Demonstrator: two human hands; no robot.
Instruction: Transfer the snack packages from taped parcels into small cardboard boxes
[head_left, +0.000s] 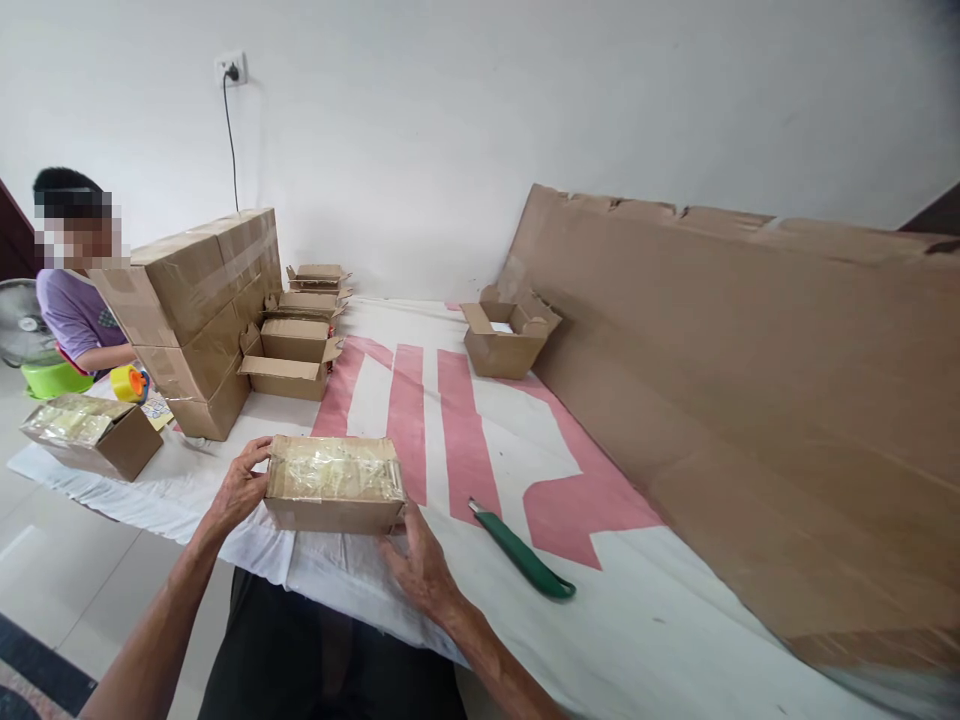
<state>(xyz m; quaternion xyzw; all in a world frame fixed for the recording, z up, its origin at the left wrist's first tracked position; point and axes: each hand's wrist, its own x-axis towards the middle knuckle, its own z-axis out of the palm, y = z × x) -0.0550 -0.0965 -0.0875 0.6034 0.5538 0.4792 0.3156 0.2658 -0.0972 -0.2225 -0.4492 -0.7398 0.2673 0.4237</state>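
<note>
A closed cardboard box (pixel 334 485) sits in front of me near the table's edge, its top covered with wrinkled clear tape. My left hand (pixel 244 483) grips its left end, fingers against the side. At the opposite end, my right hand (pixel 420 562) holds the lower right corner, its fingertips partly hidden by the box. To the right of that hand lies a green-handled utility knife (pixel 525 556), blade end pointing away from me. Another taped box (pixel 94 435) rests at the table's left edge.
Stacked cartons (pixel 202 310) stand at the left, beside several open boxes (pixel 289 355). An open box (pixel 506 335) is farther back, by a large leaning cardboard sheet (pixel 720 400). A person (pixel 79 310) sits beyond the stack, near a yellow tape roll (pixel 127 384). Cloth (pixel 637 620) covers the table.
</note>
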